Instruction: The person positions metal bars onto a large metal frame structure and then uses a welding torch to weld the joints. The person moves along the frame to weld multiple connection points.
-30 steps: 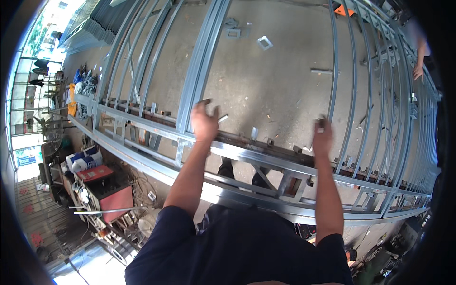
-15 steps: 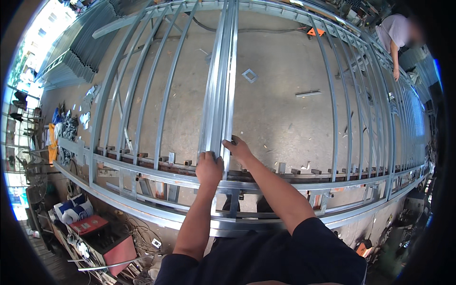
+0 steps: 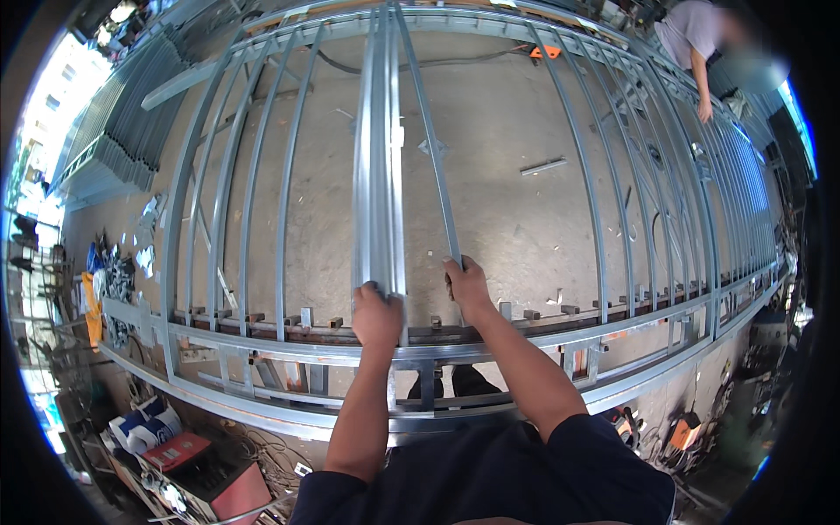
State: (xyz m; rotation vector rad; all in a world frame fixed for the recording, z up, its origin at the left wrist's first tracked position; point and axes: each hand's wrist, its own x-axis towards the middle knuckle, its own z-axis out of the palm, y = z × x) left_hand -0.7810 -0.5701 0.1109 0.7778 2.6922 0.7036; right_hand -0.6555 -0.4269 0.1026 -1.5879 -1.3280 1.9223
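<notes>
Atop steel wall frame (image 3: 262, 341): left hand (image 3: 376, 317) fingers closed on bundled channel studs (image 3: 378, 175), right hand (image 3: 468, 284) fingers gripping single stud (image 3: 429, 131)

A bundle of long grey steel studs (image 3: 378, 166) lies flat on the frame, running from near to far. A single thinner stud (image 3: 435, 157) lies just right of it.

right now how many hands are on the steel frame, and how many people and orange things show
hands on the metal studs: 2, left hand and right hand
other person at the far edge: 1
orange object on the floor: 1
total: 4
</notes>
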